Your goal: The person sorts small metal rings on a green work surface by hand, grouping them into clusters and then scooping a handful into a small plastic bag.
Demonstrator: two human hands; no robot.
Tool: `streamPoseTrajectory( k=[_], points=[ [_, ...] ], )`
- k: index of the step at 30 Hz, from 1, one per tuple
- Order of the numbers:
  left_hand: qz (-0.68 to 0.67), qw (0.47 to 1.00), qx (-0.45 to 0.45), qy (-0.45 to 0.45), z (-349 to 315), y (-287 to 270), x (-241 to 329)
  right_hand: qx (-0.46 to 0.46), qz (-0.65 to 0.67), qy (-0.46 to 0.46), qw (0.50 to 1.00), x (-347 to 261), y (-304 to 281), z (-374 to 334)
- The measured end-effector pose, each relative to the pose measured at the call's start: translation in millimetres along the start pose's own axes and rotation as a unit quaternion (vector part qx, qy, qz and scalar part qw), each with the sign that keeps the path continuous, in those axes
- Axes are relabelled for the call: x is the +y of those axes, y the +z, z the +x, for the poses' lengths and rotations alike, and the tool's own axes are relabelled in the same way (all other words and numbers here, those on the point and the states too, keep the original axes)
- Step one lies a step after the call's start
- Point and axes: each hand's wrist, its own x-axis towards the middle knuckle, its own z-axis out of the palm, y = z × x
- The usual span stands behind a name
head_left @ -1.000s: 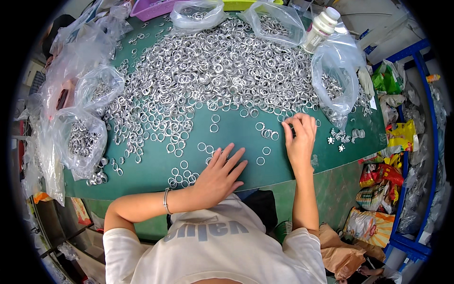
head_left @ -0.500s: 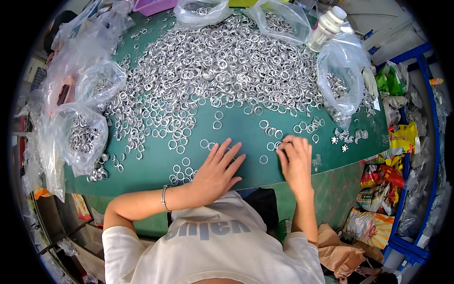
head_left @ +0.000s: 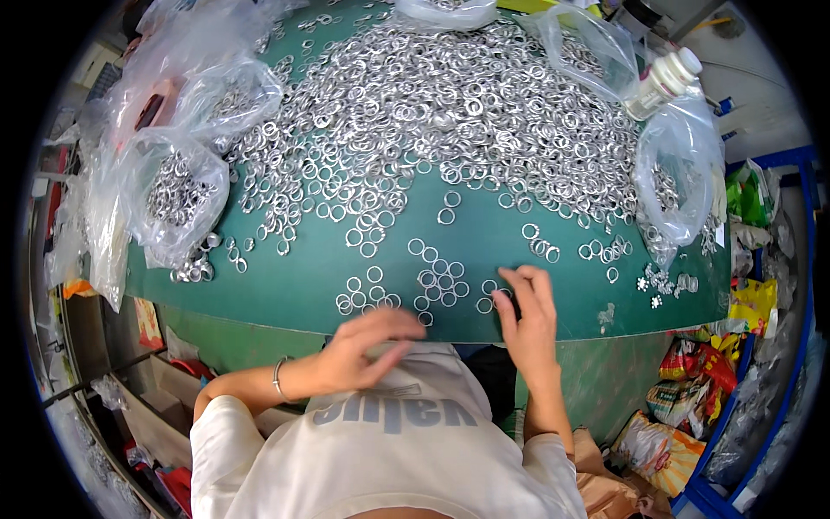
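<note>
My left hand (head_left: 373, 342) hovers at the table's near edge, slightly blurred. Its fingers are stretched out with the thumb apart, and nothing shows in it. Just beyond it lies a loose cluster of flat silver rings (head_left: 448, 282), with another group of rings (head_left: 354, 284) to the left. My right hand (head_left: 531, 317) is over the table, thumb and forefinger apart, beside a few rings (head_left: 484, 305); its fingertips partly cover some of them. A large heap of silver rings (head_left: 467, 108) spreads across the far side of the green table (head_left: 346, 233).
Clear plastic bags holding rings stand at the left (head_left: 207, 186) and right (head_left: 679, 173). A white bottle (head_left: 664, 84) stands at the back right. Small star-shaped metal pieces (head_left: 657, 284) lie at the right. Blue shelving (head_left: 808, 225) with colourful packages borders the right side.
My left hand has drawn back toward the near edge, uncovering the cluster of rings. My right hand stays by the rings near it. The whole view has shifted.
</note>
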Motion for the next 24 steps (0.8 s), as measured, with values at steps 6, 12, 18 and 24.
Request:
streamPoseTrajectory(
  k=[6, 12, 18, 24],
  points=[
    [-0.455, 0.783, -0.097, -0.413, -33, 29, -24, -0.057, -0.065, -0.079, 0.993, -3, 12, -5],
    [-0.685, 0.602, -0.092, -0.401, -30, 37, -52, -0.109, 0.018, -0.086, 0.99, -19, 25, -24],
    [-0.739, 0.557, -0.102, -0.366, -23, 59, -70, -0.145, -0.044, -0.106, 0.983, -25, 34, -31],
    [-0.899, 0.346, -0.088, -0.252, -24, 71, -78, -0.165, -0.024, -0.147, 0.975, -28, 38, -50]
  ],
)
